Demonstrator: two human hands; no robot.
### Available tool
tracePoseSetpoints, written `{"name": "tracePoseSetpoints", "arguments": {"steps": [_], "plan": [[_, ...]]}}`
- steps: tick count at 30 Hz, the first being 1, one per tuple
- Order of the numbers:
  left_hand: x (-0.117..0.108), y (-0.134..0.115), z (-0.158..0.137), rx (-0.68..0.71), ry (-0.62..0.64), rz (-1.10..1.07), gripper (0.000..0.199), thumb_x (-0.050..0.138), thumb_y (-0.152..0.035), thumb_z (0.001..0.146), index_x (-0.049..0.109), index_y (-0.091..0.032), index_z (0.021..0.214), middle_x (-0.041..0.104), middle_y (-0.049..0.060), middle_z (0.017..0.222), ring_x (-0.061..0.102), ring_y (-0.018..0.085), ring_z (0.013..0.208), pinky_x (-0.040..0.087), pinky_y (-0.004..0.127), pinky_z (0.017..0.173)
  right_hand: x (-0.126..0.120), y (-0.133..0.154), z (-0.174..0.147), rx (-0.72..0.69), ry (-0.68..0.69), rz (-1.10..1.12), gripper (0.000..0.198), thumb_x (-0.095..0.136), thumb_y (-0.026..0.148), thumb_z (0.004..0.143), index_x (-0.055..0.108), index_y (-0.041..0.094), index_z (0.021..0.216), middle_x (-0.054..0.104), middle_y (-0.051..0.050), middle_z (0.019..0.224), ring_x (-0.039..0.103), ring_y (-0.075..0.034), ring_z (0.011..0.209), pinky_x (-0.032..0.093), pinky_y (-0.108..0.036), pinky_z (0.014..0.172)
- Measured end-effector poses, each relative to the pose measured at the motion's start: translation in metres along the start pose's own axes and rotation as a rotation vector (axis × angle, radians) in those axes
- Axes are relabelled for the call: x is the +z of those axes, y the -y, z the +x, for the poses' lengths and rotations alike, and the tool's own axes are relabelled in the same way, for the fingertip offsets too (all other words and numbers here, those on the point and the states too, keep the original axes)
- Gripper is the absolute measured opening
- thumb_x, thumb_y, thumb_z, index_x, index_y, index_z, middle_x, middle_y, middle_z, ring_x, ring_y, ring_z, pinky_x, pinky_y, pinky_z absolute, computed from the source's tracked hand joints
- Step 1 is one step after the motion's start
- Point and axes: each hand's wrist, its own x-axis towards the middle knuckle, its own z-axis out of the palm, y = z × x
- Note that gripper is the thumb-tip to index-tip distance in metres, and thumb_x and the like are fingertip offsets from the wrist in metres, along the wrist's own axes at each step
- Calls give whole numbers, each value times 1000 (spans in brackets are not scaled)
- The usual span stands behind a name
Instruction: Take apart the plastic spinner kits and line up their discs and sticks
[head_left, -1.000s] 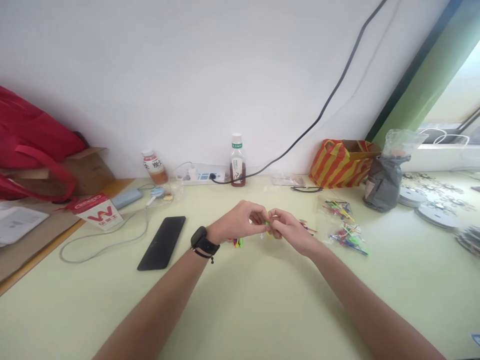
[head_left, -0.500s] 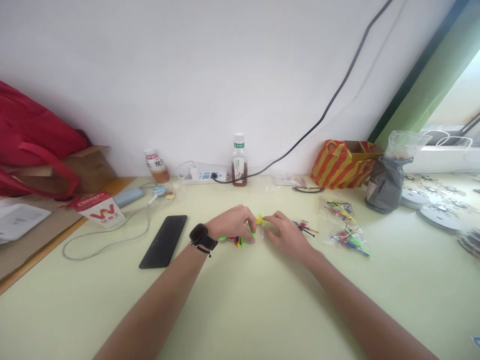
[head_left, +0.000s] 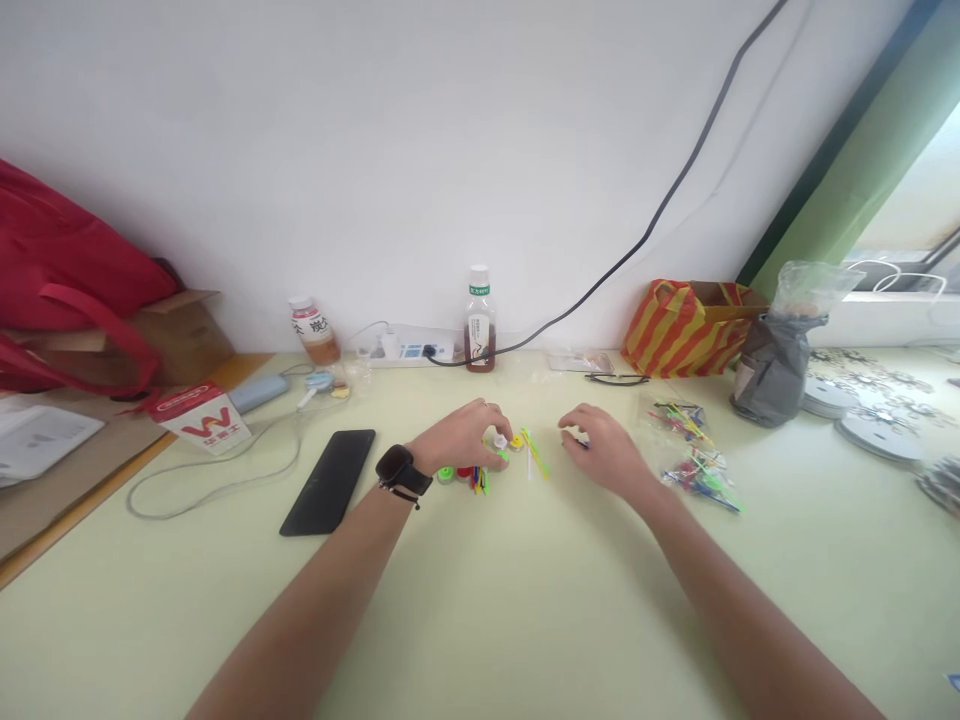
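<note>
My left hand (head_left: 466, 437), wearing a black watch (head_left: 397, 468), rests low over small plastic parts, its thumb and fingers apart. In that gap lie a white round piece (head_left: 500, 441) and a green piece (head_left: 503, 457). A yellow round piece (head_left: 517, 441) is just beyond the fingertips. Thin yellow and green sticks (head_left: 536, 455) lie between the hands. Below my left palm are a green disc (head_left: 445, 474), a red disc (head_left: 465, 473) and bunched coloured sticks (head_left: 480, 482). My right hand (head_left: 602, 450) hovers with curved, parted fingers over dark-coloured parts (head_left: 580, 438), which it mostly covers.
Clear bags of coloured parts (head_left: 701, 478) lie right of my right hand. A black phone (head_left: 328, 482) is at left. Along the wall stand a tea bottle (head_left: 479, 325), a power strip (head_left: 420, 347), glasses (head_left: 616, 380) and a striped bag (head_left: 679, 330). Grey discs (head_left: 877, 437) sit far right.
My right hand has moved right, away from the yellow round piece and sticks, to the dark parts. My left hand has shifted slightly left; the white round piece now shows.
</note>
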Motion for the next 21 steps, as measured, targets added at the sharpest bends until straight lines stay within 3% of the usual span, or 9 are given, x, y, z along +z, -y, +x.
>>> {"name": "tracePoseSetpoints", "arguments": {"steps": [3, 8, 18, 21], "plan": [[-2, 3, 0, -12, -14, 8, 38, 86, -41, 70, 77, -26, 103, 70, 6, 110, 60, 29, 110, 47, 35, 94, -21, -30, 4, 138, 58, -123, 12, 62, 20, 84, 71, 22, 92, 73, -5, 96, 66, -23, 88, 43, -32, 74], [-1, 8, -1, -50, 17, -17, 32, 83, -44, 72, 78, -25, 98, 74, 5, 105, 63, 28, 107, 47, 33, 90, -31, -55, 2, 216, 244, -108, 11, 62, 18, 83, 69, 22, 76, 74, -3, 82, 65, -19, 74, 42, -30, 71], [-2, 8, -1, -27, -19, 8, 29, 77, -43, 81, 77, -24, 103, 74, 5, 110, 63, 27, 110, 47, 33, 89, -30, -60, 7, 288, 39, -155, 17, 53, 13, 85, 66, 19, 77, 73, -5, 79, 64, -19, 74, 40, -29, 67], [-4, 7, -1, -36, -48, -5, 31, 72, -46, 86, 76, -24, 106, 73, 6, 113, 63, 27, 110, 47, 32, 88, -33, -61, 6, 255, 71, -157, 13, 57, 18, 85, 69, 20, 80, 74, -5, 83, 65, -20, 77, 41, -29, 68]]}}
